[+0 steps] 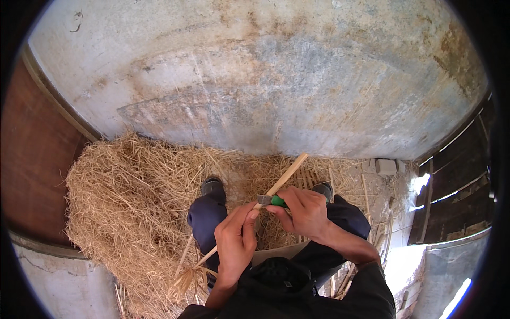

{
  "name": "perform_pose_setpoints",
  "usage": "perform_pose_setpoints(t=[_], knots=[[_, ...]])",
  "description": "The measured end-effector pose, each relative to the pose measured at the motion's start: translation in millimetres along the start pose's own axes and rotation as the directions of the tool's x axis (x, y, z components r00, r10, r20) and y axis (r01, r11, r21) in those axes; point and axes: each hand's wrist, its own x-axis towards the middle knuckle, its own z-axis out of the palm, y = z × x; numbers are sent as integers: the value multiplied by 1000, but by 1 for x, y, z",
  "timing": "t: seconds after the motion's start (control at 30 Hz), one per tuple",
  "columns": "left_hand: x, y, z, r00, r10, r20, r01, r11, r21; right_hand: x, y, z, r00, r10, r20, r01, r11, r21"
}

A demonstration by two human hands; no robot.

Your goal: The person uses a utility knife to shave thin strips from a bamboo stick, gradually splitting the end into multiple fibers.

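A pale wooden or bamboo stick [287, 174] slants across my lap, its wider end up and to the right. My left hand [235, 239] is closed round it, thumb and fingers near the blade. In my right hand [308, 212] is a knife [278, 201] with a green handle, its short grey blade lying against the stick just beyond my left fingertips. Past my left hand the thin lower end of the stick reaches down to a bunch of dry, leaf-like strips [186, 279]; whether they are attached I cannot tell.
A large heap of straw [127, 207] lies on the left. Ahead rises a stained plaster wall [276, 95]. My dark shoes [213, 187] stand apart on scattered straw. Several thin sticks [365, 194] and a grey block [385, 167] lie to the right, near dark slatted boards [457, 175].
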Motion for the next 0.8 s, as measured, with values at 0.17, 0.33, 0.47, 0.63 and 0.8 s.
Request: perform_pose_setpoints(t=[0.17,0.33,0.47,0.63,0.8], knots=[[1,3,-1,999,25,-26,-25,1000,6,2,-1,-2,1000,3,14,-3,999,-32],[1,5,-4,1000,-28,0,28,1000,-2,4,-3,-1,999,14,-38,-14,1000,6],[1,4,-4,1000,-21,-2,21,1000,-15,5,-4,-1,999,16,-47,-16,1000,2],[0,3,-6,1000,-22,0,22,1000,1,7,0,-4,998,2,-63,-3,1000,-15],[0,5,-5,1000,-8,-3,8,1000,13,3,6,-8,996,52,-69,-59,992,-110]])
